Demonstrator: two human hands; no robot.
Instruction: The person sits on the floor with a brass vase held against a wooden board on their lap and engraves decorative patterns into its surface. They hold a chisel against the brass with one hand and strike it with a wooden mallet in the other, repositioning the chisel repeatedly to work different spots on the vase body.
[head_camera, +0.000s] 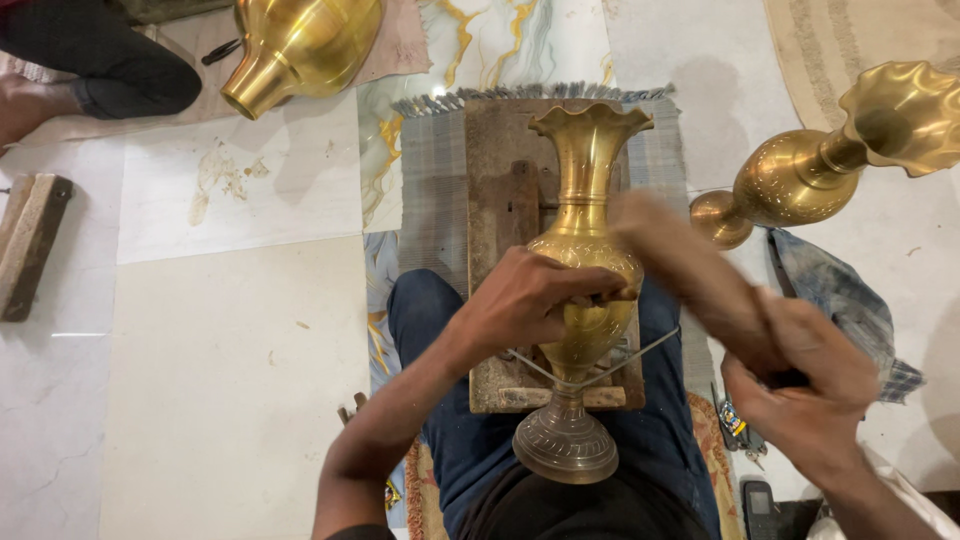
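A tall brass vase (583, 190) with a fluted rim lies across my lap, its round foot (565, 443) toward me and its mouth pointing away. My left hand (525, 300) rests on the vase's belly and holds a small thin tool against the engraved surface. My right hand (800, 385) is raised to the right and grips a wooden mallet (685, 265), blurred by motion, its head near the vase's shoulder. A wire loop (590, 370) crosses the vase's lower stem.
A worn wooden board (500, 200) on a striped mat lies under the vase. A second brass vase (820, 165) lies at right, a brass pot (300, 45) at top left beside another person's leg (110, 70). A wood block (30, 240) sits at left; cloth (840, 300), pliers and a phone at right.
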